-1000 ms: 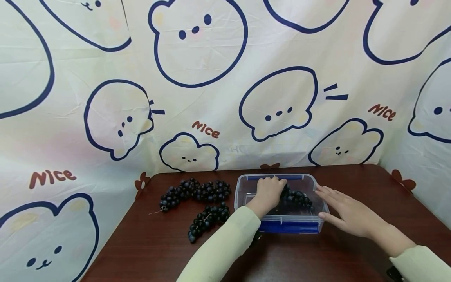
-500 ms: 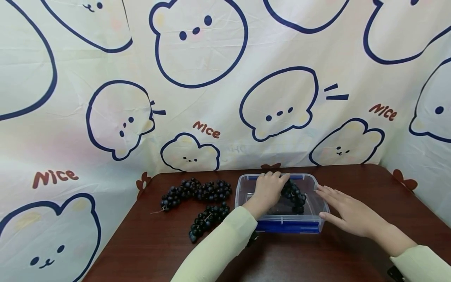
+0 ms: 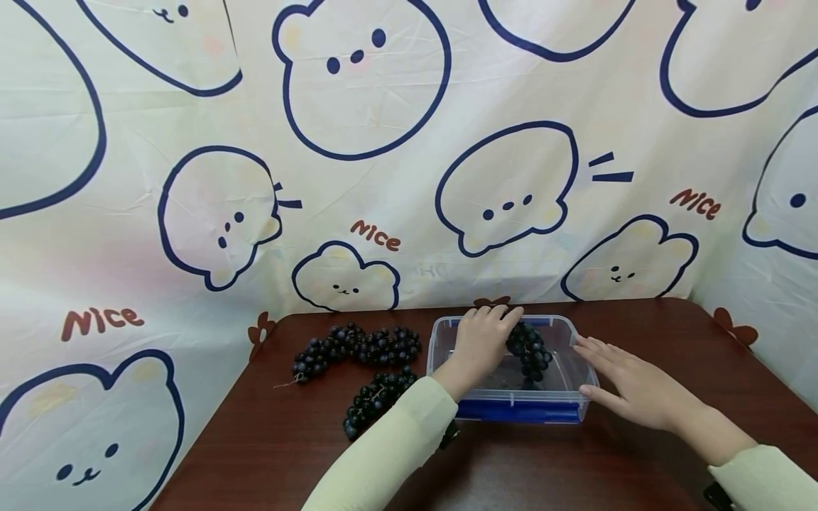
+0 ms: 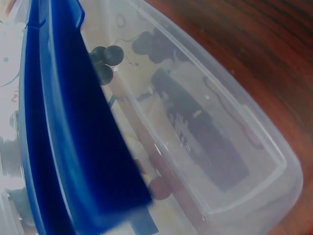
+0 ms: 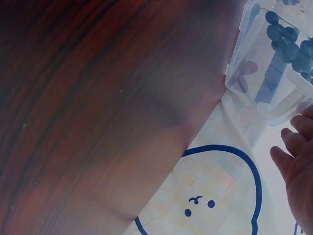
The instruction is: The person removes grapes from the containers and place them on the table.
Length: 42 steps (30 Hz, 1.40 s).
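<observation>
A bunch of dark grapes (image 3: 529, 353) hangs inside a clear plastic box (image 3: 511, 395) with blue latches. My left hand (image 3: 481, 343) reaches over the box and grips the bunch by its upper end; its fingertips are partly hidden. In the left wrist view, a blue latch (image 4: 73, 122) and the box's clear wall fill much of the picture, and the left hand does not show clearly. My right hand (image 3: 635, 387) has its fingers extended against the box's right end. The right wrist view shows its fingertips close to the box wall, with the grapes (image 5: 289, 49) behind the plastic.
To the left of the box, a long stretch of dark grapes (image 3: 354, 348) lies towards the back of the brown table (image 3: 255, 440). Another bunch (image 3: 377, 401) lies nearer, partly behind the left sleeve. A patterned cloth (image 3: 409, 177) rises behind the table.
My left hand has moved slightly up and left, raising the bunch so that it now hangs more upright. My right hand and the box have stayed in place.
</observation>
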Motion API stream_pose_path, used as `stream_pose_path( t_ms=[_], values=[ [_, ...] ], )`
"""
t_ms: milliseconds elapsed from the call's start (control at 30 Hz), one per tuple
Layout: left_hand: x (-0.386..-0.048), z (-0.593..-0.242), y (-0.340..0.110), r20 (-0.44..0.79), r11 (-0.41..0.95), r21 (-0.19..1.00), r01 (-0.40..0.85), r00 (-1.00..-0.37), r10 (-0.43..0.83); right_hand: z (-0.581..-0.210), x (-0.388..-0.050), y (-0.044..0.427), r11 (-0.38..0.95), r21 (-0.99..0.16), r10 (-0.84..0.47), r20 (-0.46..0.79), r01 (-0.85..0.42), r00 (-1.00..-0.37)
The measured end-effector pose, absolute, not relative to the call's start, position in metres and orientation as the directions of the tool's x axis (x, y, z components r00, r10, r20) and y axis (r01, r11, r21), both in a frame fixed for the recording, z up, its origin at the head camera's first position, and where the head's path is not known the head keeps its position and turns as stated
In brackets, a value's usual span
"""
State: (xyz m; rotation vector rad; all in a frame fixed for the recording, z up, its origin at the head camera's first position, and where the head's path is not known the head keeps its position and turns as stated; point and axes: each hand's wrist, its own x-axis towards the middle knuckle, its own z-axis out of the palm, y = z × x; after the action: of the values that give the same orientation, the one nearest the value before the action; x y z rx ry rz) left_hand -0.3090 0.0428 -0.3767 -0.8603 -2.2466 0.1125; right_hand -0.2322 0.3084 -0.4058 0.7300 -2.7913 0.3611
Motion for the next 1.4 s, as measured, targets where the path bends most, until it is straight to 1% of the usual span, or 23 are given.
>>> stream_pose_path(
  t_ms=[167,367,633,833,967,1133,1267,1400],
  values=[
    [-0.311,-0.376,0.037,0.654,0.771,-0.327,0.546,-0.458,0.602,-0.407,-0.233,0.309,0.845,-0.174,-0.447,0.291,-0.506,-0.846],
    [-0.311,-0.371,0.03,0.689,0.773,-0.352,0.528,-0.412,0.596,-0.406,-0.233,0.309,0.847,-0.167,-0.449,0.285,-0.505,-0.847],
    [-0.314,-0.367,0.02,0.762,0.757,-0.368,0.54,-0.292,0.578,-0.404,-0.232,0.309,0.846,-0.169,-0.45,0.283,-0.506,-0.847],
    [-0.318,-0.363,0.013,0.794,0.765,-0.371,0.527,-0.247,0.555,-0.404,-0.232,0.308,0.843,-0.164,-0.456,0.29,-0.513,-0.841],
    [-0.322,-0.36,0.009,0.814,0.762,-0.378,0.527,-0.203,0.544,-0.405,-0.233,0.309,0.847,-0.163,-0.448,0.292,-0.506,-0.845],
    [-0.326,-0.355,0.003,0.821,0.756,-0.413,0.508,-0.151,0.55,-0.405,-0.233,0.309,0.85,-0.159,-0.449,0.282,-0.502,-0.848],
    [-0.327,-0.351,-0.002,0.822,0.753,-0.435,0.494,-0.123,0.556,-0.404,-0.233,0.309,0.849,-0.16,-0.452,0.272,-0.503,-0.849],
    [-0.328,-0.346,-0.006,0.827,0.753,-0.436,0.493,-0.11,0.551,-0.403,-0.233,0.308,0.849,-0.162,-0.452,0.269,-0.503,-0.851]
  ],
)
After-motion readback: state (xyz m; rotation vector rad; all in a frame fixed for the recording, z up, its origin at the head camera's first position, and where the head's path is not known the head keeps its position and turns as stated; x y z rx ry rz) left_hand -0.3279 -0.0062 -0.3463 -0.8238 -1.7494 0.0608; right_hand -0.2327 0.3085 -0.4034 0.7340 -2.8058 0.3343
